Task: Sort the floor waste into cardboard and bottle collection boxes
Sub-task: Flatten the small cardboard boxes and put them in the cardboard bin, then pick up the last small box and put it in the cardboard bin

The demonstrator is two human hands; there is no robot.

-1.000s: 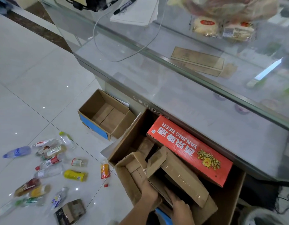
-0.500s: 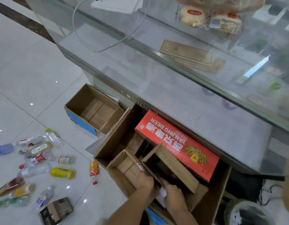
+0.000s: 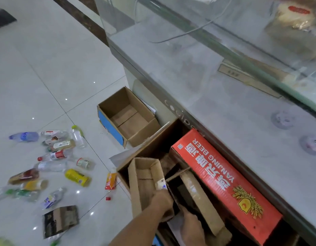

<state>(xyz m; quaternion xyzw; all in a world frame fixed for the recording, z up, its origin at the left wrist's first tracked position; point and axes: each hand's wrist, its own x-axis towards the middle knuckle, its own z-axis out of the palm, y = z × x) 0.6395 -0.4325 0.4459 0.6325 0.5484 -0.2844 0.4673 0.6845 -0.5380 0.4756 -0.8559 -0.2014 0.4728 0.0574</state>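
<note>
A large brown collection box (image 3: 159, 141) stands against the glass counter and holds a red beer carton (image 3: 224, 176) and smaller cardboard boxes. My left hand (image 3: 161, 201) grips the near end of a small open brown box (image 3: 144, 178) at the large box's left side. My right hand (image 3: 190, 226) is closed on the lower edge of a second brown cardboard box (image 3: 199, 194) beside the red carton. An empty box with a blue side (image 3: 128, 118) sits further along the counter. Several plastic bottles (image 3: 54, 155) lie scattered on the floor to the left.
A flattened dark carton (image 3: 60, 221) lies on the white tiles near my left arm. An orange bottle (image 3: 110, 181) and a red cap (image 3: 108, 198) lie beside the large box. The glass counter (image 3: 215, 96) runs along the right.
Both hands stay inside the large box. The small open box under my left hand has shifted closer to the box's left wall. My view has swung right, towards the counter.
</note>
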